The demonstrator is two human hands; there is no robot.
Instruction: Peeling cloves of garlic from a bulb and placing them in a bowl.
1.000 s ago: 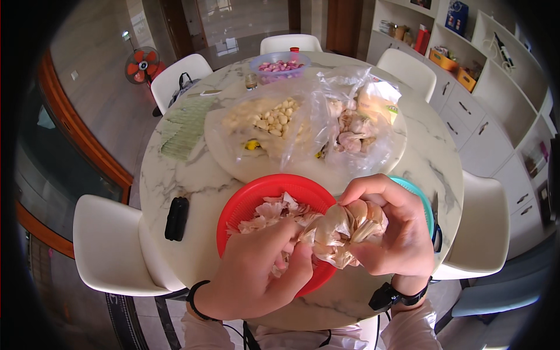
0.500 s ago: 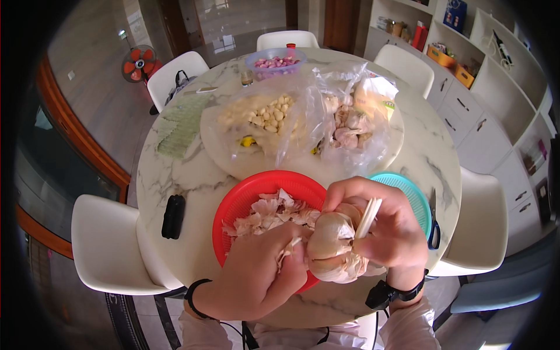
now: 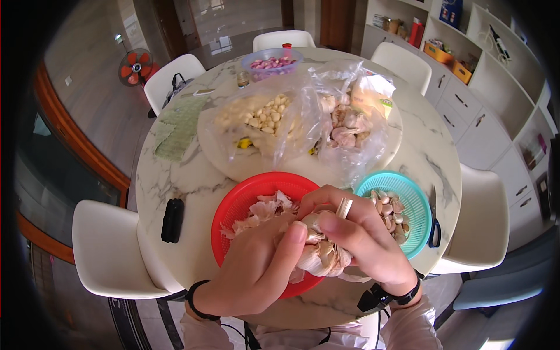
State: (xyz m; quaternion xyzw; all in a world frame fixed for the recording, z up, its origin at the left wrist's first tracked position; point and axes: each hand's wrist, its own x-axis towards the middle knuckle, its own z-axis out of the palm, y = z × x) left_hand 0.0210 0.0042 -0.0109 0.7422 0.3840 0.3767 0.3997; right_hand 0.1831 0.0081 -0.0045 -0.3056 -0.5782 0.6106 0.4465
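Note:
Both my hands grip a whole garlic bulb (image 3: 325, 259) with a short cut stem, over the near right part of a red basket (image 3: 219, 224). My left hand (image 3: 256, 256) presses its thumb against the bulb's left side, its other fingers mostly hidden. My right hand (image 3: 373, 239) wraps the bulb from the right, thumb beside the stem. Papery garlic skins (image 3: 265, 210) lie in the red basket. To the right, a turquoise basket (image 3: 421, 210) holds unpeeled garlic cloves (image 3: 392, 213).
On the round marble table (image 3: 181, 186) lie plastic bags of peeled cloves (image 3: 269, 116) and garlic bulbs (image 3: 350, 125). A bowl of purple-pink pieces (image 3: 273, 63) stands at the back. Scissors (image 3: 434, 227) lie at right, a black case (image 3: 172, 220) at left, a green cloth (image 3: 179, 128) beyond it.
My right hand has moved left with the bulb, uncovering the cloves in the turquoise basket. My left thumb now lies against the bulb, and the bulb is tilted differently.

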